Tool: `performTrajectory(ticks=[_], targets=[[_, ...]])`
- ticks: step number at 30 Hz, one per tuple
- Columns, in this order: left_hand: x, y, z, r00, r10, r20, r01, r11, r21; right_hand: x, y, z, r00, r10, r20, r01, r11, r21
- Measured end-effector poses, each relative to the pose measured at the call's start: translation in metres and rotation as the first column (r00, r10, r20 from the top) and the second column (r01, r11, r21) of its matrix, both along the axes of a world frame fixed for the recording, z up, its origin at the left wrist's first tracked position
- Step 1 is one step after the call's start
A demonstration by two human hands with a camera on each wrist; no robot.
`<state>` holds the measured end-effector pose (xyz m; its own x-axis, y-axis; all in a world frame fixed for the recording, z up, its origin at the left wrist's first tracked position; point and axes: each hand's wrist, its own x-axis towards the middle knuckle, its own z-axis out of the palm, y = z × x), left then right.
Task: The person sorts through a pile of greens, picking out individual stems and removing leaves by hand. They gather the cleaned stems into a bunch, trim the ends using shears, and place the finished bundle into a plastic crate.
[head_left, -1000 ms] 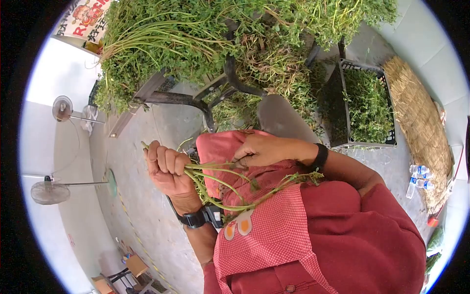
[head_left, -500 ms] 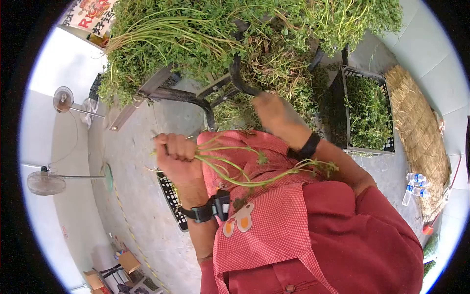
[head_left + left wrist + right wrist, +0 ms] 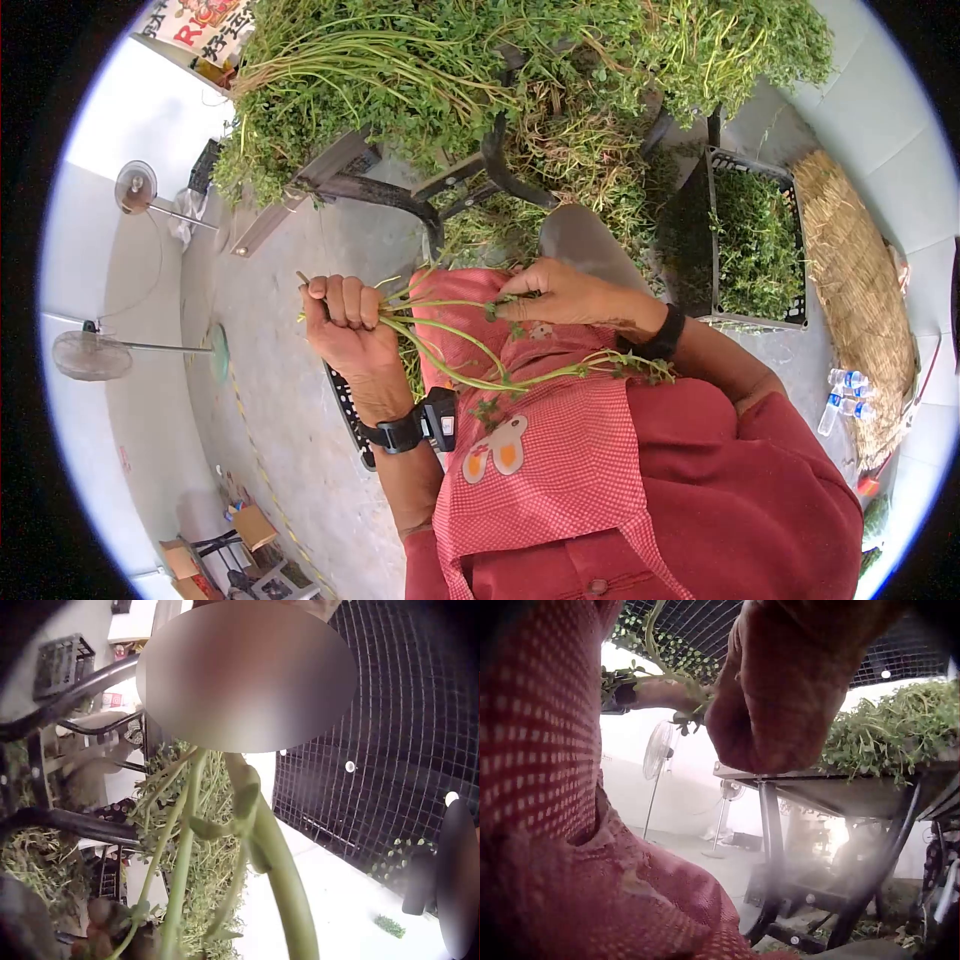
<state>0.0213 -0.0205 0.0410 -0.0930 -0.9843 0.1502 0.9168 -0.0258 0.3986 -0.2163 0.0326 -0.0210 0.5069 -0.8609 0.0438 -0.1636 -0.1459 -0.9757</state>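
Pale walls, grey floor (image 3: pixel 265 330); pedestal fan (image 3: pixel 92 355) off left, straw mat (image 3: pixel 860 300) off right. Table (image 3: pixel 739 774) ahead carries a big heap of leafy greens (image 3: pixel 420 110); black plastic crate (image 3: pixel 713 230) on the floor to the right holds more. Likely put there to be within reach.

Small bunch of green stems (image 3: pixel 445 365) is up in front of the pink checked apron (image 3: pixel 560 470). Left hand (image 3: pixel 350 320) has its fingers curled tight around the butt ends, presumably so the leafy ends fan out loose and separate. Right hand (image 3: pixel 570 295) has its fingers nearly closed, seemingly pinching the leafy tip of the uppermost stem; exact contact is hard to tell.

Orientation: long axis runs roughly crosswise to the body. Butts poke past the left fist, up-left; tips point to the person's right. Longest stem sags toward the apron, then curves up slightly to its leafy end.
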Motion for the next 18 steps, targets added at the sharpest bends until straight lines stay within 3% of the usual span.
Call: performTrajectory(ticks=[2, 4, 11, 13, 14, 16, 17, 18], targets=[[0.0, 0.001, -0.002, 1.0, 0.011, 0.019, -0.011, 1.0, 0.001, -0.001, 0.001, 0.004, 0.995, 0.031, -0.094, -0.026, 0.998, 0.058], [-0.001, 0.003, -0.004, 1.0, 0.006, 0.017, -0.006, 1.0, -0.001, 0.001, 0.003, -0.001, 0.997, -0.009, 0.078, 0.007, 1.0, 0.027], [-0.006, 0.005, -0.005, 1.0, -0.006, 0.022, 0.005, 1.0, 0.004, 0.005, 0.0, -0.004, 0.997, -0.024, 0.068, 0.016, 0.993, 0.114], [-0.013, 0.008, -0.002, 1.0, 0.015, 0.028, -0.015, 1.0, 0.012, 0.011, -0.001, -0.006, 0.987, -0.121, -0.102, 0.094, 0.967, -0.238], [-0.017, 0.01, -0.002, 0.999, 0.034, 0.033, -0.035, 0.999, 0.019, 0.016, -0.002, -0.01, 0.987, -0.121, -0.101, 0.095, 0.968, -0.234], [-0.022, 0.013, -0.005, 0.999, 0.016, 0.044, -0.017, 1.0, 0.017, 0.028, -0.006, -0.019, 0.826, -0.514, -0.231, 0.327, 0.771, -0.547], [-0.025, 0.014, -0.007, 0.999, -0.001, 0.053, 0.001, 1.0, 0.007, 0.028, -0.011, -0.021, 0.825, -0.516, -0.232, 0.33, 0.771, -0.545], [-0.03, 0.015, -0.009, 0.999, 0.0, 0.052, 0.0, 1.0, 0.008, 0.028, -0.019, -0.021, 0.808, -0.563, -0.172, 0.457, 0.785, -0.419]])
